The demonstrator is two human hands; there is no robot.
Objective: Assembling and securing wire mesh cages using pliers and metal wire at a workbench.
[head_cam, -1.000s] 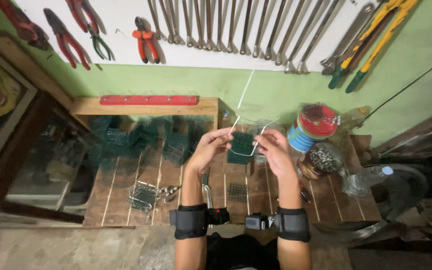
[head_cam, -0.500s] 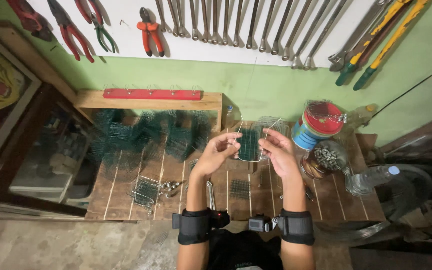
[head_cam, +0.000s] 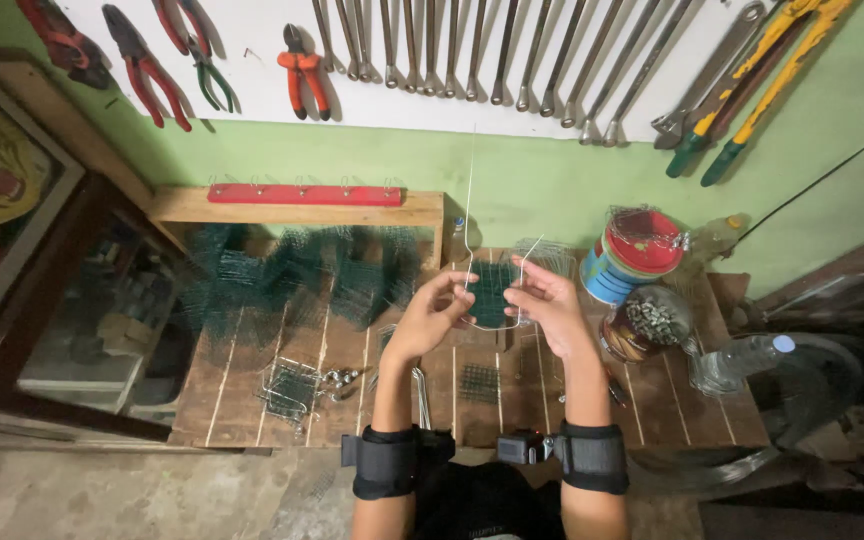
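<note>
Both hands are raised above the wooden tabletop (head_cam: 252, 400) and grasp 1 small panel of dark green mesh (head_cam: 492, 295) between them. The left hand (head_cam: 435, 312) pinches its left edge with curled fingers; the right hand (head_cam: 544, 303) grips the right edge, thumb towards the mesh. A thin wire (head_cam: 470, 200) rises straight up from the left hand's fingertips, and a shorter wire end slants up by the right hand. How these wires join the panel is hard to make out, since the fingers cover its edges.

Each forearm wears a black band (head_cam: 384, 462) near the elbow, and a small dark device sits between them, partly cut off.

On the tabletop, a heap of green mesh pieces (head_cam: 292, 280) lies to the left under a wooden shelf with a red strip (head_cam: 304, 194). A wire frame with mesh (head_cam: 292, 388) rests near the front edge, with small metal bits beside it. To the right stand a tin with a red lid (head_cam: 632, 255), a jar (head_cam: 647, 322) of what may be small fasteners, and a clear plastic bottle (head_cam: 742, 360) on its side. Pliers (head_cam: 302, 70) and a row of spanners (head_cam: 492, 50) hang on the wall, their tops cut off.
</note>
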